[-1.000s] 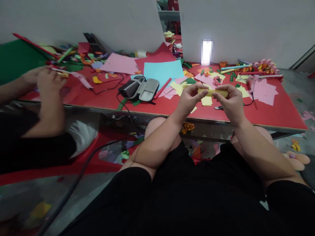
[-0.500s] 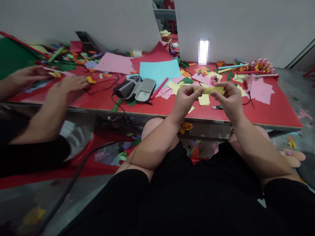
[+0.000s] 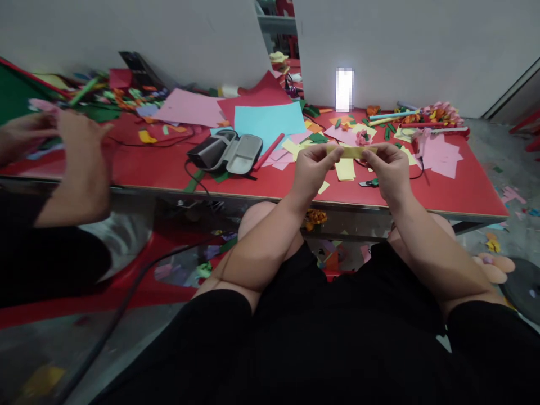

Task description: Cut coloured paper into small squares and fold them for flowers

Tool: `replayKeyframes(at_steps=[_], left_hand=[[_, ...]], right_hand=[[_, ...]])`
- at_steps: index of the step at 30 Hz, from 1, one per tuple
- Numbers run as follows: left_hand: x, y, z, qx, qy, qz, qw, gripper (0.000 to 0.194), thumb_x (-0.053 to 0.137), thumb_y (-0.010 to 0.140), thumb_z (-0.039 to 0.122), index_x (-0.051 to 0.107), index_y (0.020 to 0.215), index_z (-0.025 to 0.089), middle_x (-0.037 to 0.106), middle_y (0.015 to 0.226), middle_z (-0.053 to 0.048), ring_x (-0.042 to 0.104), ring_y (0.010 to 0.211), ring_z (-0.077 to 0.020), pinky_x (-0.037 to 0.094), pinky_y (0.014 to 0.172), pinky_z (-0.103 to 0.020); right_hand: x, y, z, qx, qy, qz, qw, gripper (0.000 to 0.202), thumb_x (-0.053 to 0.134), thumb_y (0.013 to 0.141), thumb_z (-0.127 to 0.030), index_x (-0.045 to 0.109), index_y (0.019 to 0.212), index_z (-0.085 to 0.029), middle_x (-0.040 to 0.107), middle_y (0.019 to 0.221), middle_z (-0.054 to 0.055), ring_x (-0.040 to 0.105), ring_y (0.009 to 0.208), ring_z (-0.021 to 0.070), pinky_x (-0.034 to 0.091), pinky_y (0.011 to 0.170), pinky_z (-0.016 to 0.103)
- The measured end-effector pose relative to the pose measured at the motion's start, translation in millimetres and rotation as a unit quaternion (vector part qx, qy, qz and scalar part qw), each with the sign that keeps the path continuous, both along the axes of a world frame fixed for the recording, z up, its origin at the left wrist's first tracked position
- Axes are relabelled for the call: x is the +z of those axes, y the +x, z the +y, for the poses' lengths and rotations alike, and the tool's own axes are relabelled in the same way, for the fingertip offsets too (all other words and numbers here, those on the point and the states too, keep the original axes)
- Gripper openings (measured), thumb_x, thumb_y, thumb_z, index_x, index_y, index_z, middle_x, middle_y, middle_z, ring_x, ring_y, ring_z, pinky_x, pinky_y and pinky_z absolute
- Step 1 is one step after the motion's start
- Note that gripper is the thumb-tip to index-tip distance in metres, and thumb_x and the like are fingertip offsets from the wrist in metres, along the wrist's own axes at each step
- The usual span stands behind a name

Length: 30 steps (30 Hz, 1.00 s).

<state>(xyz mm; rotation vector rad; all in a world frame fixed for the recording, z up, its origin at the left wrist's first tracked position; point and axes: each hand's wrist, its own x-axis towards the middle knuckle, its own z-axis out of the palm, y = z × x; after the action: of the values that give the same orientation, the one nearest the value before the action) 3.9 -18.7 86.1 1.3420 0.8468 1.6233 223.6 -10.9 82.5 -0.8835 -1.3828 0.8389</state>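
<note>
A narrow yellow paper strip (image 3: 351,152) is stretched level between my two hands, above the near part of the table. My left hand (image 3: 314,166) pinches its left end between thumb and fingers. At the other end, my right hand (image 3: 390,169) grips it the same way. Below the strip lie yellow paper pieces (image 3: 346,170). A utility knife (image 3: 369,183) with a green handle rests on the table beside my right hand. Just behind the strip sits a small pink paper flower (image 3: 363,138).
On the red table (image 3: 261,185) are an open grey case (image 3: 242,154), a red stick (image 3: 269,152), a light blue sheet (image 3: 270,121), pink sheets (image 3: 441,157) and a glue gun (image 3: 422,138). A lit screen (image 3: 345,90) stands by the wall. At left, a co-worker's hands (image 3: 78,126) handle something pink.
My hands have come slightly closer together on the yellow strip, which now looks flatter and more level. The co-worker's hands have lifted and drawn left. The view has shifted slightly.
</note>
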Motion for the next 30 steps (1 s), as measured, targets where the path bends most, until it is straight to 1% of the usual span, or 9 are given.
replayKeyframes(at_steps=[5, 8, 12, 16, 19, 23, 26, 28, 30], left_hand=[[2.2, 0.8, -1.7, 0.014, -0.019, 0.005, 1.0, 0.045, 0.114, 0.087, 0.068, 0.095, 0.087, 0.027, 0.077, 0.076, 0.0, 0.066, 0.072, -0.0129, 0.061, 0.069, -0.028], [6.0, -0.8, -0.3, 0.012, -0.005, 0.012, 1.0, 0.044, 0.116, 0.086, 0.065, 0.093, 0.084, 0.027, 0.077, 0.074, 0.0, 0.065, 0.069, -0.0122, 0.059, 0.069, -0.029], [13.3, -4.2, 2.0, 0.004, -0.017, 0.025, 1.0, 0.045, 0.119, 0.084, 0.059, 0.09, 0.081, 0.025, 0.08, 0.077, -0.001, 0.068, 0.072, -0.0133, 0.061, 0.071, -0.029], [17.0, -8.4, 1.9, -0.003, -0.025, 0.03, 0.999, 0.042, 0.117, 0.089, 0.052, 0.088, 0.083, 0.023, 0.08, 0.078, -0.002, 0.072, 0.075, -0.014, 0.061, 0.074, -0.03], [15.3, -12.5, 1.5, -0.008, -0.017, 0.035, 0.999, 0.043, 0.115, 0.091, 0.054, 0.087, 0.085, 0.023, 0.081, 0.08, -0.002, 0.071, 0.076, -0.0139, 0.06, 0.075, -0.03], [10.9, -14.9, 2.0, -0.035, -0.015, 0.031, 0.999, 0.043, 0.115, 0.09, 0.058, 0.089, 0.091, 0.023, 0.08, 0.084, -0.003, 0.069, 0.076, -0.0136, 0.059, 0.073, -0.029], [7.0, -10.8, 1.7, -0.067, -0.045, 0.017, 0.997, 0.043, 0.114, 0.088, 0.059, 0.092, 0.103, 0.025, 0.082, 0.09, -0.003, 0.07, 0.078, -0.0143, 0.06, 0.071, -0.028], [3.7, -5.6, 0.6, -0.089, -0.078, 0.01, 0.993, 0.049, 0.116, 0.084, 0.059, 0.093, 0.111, 0.026, 0.086, 0.097, -0.005, 0.074, 0.083, -0.0158, 0.062, 0.072, -0.028], [0.2, 0.0, -1.2, -0.109, -0.112, 0.002, 0.988, 0.053, 0.118, 0.079, 0.059, 0.092, 0.111, 0.024, 0.088, 0.1, -0.008, 0.078, 0.088, -0.0183, 0.063, 0.073, -0.028]], right_hand=[[4.3, 1.0, -1.7, -0.036, -0.006, 0.003, 0.999, 0.041, 0.105, 0.09, -0.065, 0.086, 0.101, -0.031, 0.087, 0.094, 0.002, 0.086, 0.093, 0.0251, 0.078, 0.091, 0.048], [9.3, 2.6, -0.7, -0.041, 0.008, -0.002, 0.999, 0.042, 0.106, 0.087, -0.065, 0.083, 0.099, -0.031, 0.085, 0.092, 0.002, 0.085, 0.09, 0.0257, 0.077, 0.087, 0.05], [14.8, 3.7, 1.7, -0.056, 0.009, -0.034, 0.998, 0.04, 0.1, 0.091, -0.065, 0.081, 0.1, -0.031, 0.082, 0.089, 0.003, 0.084, 0.088, 0.0258, 0.075, 0.082, 0.05], [16.0, 0.4, 0.9, -0.056, 0.002, -0.039, 0.998, 0.04, 0.099, 0.09, -0.065, 0.078, 0.098, -0.031, 0.082, 0.088, 0.003, 0.083, 0.086, 0.0253, 0.073, 0.079, 0.049], [14.6, -3.0, -1.9, -0.051, 0.0, -0.027, 0.998, 0.04, 0.101, 0.088, -0.063, 0.078, 0.098, -0.031, 0.081, 0.088, 0.002, 0.083, 0.085, 0.0248, 0.073, 0.079, 0.048], [13.3, -4.3, -4.5, -0.041, 0.0, -0.006, 0.999, 0.034, 0.103, 0.086, -0.054, 0.081, 0.097, -0.031, 0.083, 0.086, 0.001, 0.082, 0.081, 0.0239, 0.075, 0.081, 0.047], [13.0, -3.7, -4.3, -0.032, -0.002, 0.001, 0.999, 0.03, 0.103, 0.085, -0.048, 0.082, 0.097, -0.03, 0.084, 0.087, 0.001, 0.082, 0.081, 0.0237, 0.077, 0.084, 0.048], [12.2, -3.7, -3.4, -0.033, -0.007, 0.0, 0.999, 0.033, 0.103, 0.083, -0.051, 0.082, 0.097, -0.03, 0.085, 0.088, 0.002, 0.083, 0.083, 0.0246, 0.077, 0.086, 0.049], [10.8, -4.2, -2.2, -0.038, -0.008, -0.008, 0.999, 0.037, 0.103, 0.083, -0.056, 0.08, 0.096, -0.031, 0.085, 0.091, 0.002, 0.084, 0.085, 0.0258, 0.078, 0.087, 0.051]])
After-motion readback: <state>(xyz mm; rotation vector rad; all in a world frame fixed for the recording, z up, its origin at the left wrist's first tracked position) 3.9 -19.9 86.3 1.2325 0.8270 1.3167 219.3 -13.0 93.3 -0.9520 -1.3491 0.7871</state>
